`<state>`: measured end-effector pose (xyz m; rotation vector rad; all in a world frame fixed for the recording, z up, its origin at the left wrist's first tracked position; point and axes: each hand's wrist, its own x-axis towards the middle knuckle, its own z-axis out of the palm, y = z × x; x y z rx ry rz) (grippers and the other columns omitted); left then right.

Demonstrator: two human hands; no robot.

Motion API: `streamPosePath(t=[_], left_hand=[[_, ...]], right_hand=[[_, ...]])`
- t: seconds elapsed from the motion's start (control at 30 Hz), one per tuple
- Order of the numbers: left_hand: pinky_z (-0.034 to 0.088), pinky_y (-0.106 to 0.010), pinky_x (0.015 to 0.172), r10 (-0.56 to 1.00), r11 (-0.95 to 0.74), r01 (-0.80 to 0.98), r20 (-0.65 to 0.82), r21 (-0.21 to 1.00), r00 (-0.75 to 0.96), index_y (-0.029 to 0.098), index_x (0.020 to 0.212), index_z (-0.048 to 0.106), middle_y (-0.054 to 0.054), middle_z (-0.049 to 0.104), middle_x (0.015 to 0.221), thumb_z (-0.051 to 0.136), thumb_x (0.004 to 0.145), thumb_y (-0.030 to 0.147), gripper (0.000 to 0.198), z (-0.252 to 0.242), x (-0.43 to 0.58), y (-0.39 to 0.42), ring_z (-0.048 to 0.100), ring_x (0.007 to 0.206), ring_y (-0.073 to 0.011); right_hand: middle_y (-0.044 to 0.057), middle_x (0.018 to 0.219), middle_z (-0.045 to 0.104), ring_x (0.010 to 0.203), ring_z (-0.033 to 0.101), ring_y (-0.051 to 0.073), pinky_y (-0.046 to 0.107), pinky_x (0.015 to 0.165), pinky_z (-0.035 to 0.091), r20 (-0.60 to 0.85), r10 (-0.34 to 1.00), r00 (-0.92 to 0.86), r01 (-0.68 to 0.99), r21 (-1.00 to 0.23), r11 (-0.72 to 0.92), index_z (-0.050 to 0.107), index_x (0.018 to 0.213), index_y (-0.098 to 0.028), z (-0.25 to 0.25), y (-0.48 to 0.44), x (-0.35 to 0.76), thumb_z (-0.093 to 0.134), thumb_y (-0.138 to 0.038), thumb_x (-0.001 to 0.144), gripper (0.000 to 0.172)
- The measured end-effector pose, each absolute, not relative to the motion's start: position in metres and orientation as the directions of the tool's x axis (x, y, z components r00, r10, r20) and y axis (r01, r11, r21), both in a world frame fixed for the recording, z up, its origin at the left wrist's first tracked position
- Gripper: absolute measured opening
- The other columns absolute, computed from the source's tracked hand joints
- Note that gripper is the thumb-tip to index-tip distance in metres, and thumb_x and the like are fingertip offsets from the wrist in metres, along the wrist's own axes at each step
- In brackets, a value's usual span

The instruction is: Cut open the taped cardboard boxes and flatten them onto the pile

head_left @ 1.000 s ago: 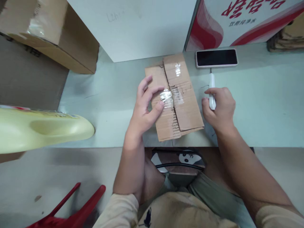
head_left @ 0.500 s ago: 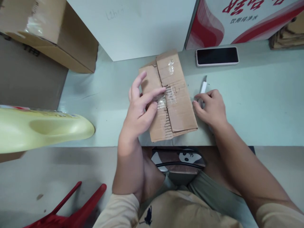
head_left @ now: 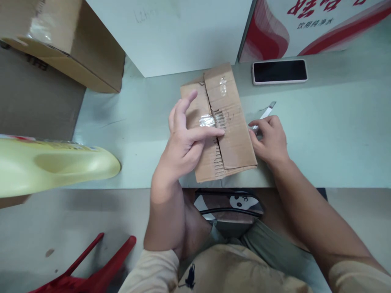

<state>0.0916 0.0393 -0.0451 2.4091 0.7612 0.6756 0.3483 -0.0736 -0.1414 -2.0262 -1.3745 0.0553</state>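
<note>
Left hand (head_left: 185,149), loosely spread, touches the box (head_left: 236,144) at centre; the right hand (head_left: 271,141) pinches a cutter (head_left: 266,115) at the box's 3 o'clock. Toward 2 o'clock, a carton (head_left: 301,40) reads "饮用纯净水" under cut-off red characters (head_left: 317,8).

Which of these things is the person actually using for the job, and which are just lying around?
In use, it seems:
taped cardboard box, left hand over it
white cutter knife, in the right hand

Probably just lying around:
phone
yellow bottle
larger brown carton
red-and-white printed panel
</note>
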Motion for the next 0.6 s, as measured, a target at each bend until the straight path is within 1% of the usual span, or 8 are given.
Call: streamPosePath(t=[0.1,0.17,0.27,0.4,0.5,0.6], left_hand=[[0.027,-0.066,0.138,0.629,-0.704,0.361,0.301,0.612,0.716,0.034,0.109,0.079,0.016,0.022,0.175,0.044,0.106,0.032,0.035,-0.044,0.092,0.039,0.02,0.167,-0.0344],[0.026,-0.067,0.138,0.635,-0.692,0.358,0.293,0.627,0.715,0.036,0.111,0.078,0.016,0.024,0.174,0.043,0.107,0.032,0.036,-0.045,0.092,0.039,0.021,0.167,-0.034],[0.025,-0.066,0.139,0.637,-0.675,0.347,0.277,0.651,0.719,0.043,0.121,0.075,0.016,0.022,0.175,0.041,0.108,0.037,0.037,-0.048,0.091,0.041,0.021,0.167,-0.0325],[0.015,-0.061,0.142,0.633,-0.666,0.337,0.264,0.666,0.728,0.046,0.137,0.067,0.012,0.018,0.176,0.037,0.109,0.044,0.04,-0.055,0.089,0.042,0.015,0.169,-0.0316],[0.013,-0.064,0.141,0.633,-0.658,0.34,0.248,0.672,0.733,0.045,0.147,0.06,0.008,0.018,0.177,0.037,0.109,0.047,0.044,-0.058,0.089,0.043,0.013,0.169,-0.0342],[0.013,-0.067,0.139,0.642,-0.658,0.352,0.252,0.666,0.724,0.045,0.147,0.059,0.006,0.021,0.177,0.039,0.108,0.047,0.044,-0.058,0.09,0.043,0.014,0.168,-0.0357]], right_hand=[[0.007,0.091,0.058,0.083,0.059,0.023,0.041,0.078,0.052,0.34,0.837,0.428,0.819,-0.537,-0.201,0.076,0.097,-0.022,-0.143,-0.073,0.347,0.06,-0.036,0.085,0.024],[0.007,0.09,0.058,0.083,0.058,0.022,0.04,0.078,0.052,0.354,0.834,0.423,0.825,-0.532,-0.193,0.076,0.097,-0.022,-0.143,-0.073,0.347,0.06,-0.035,0.085,0.023],[0.007,0.091,0.058,0.082,0.058,0.022,0.039,0.077,0.051,0.364,0.828,0.426,0.821,-0.541,-0.185,0.075,0.096,-0.023,-0.143,-0.073,0.346,0.059,-0.034,0.085,0.021],[0.007,0.093,0.058,0.082,0.056,0.021,0.038,0.077,0.05,0.324,0.845,0.425,0.808,-0.557,-0.193,0.073,0.096,-0.023,-0.14,-0.074,0.344,0.059,-0.033,0.087,0.019],[0.007,0.092,0.058,0.083,0.057,0.022,0.038,0.077,0.05,0.315,0.849,0.423,0.803,-0.565,-0.191,0.072,0.096,-0.022,-0.139,-0.074,0.343,0.058,-0.034,0.087,0.02],[0.007,0.092,0.059,0.082,0.058,0.022,0.038,0.076,0.05,0.308,0.848,0.431,0.801,-0.564,-0.202,0.073,0.095,-0.023,-0.137,-0.075,0.341,0.058,-0.035,0.087,0.021]])
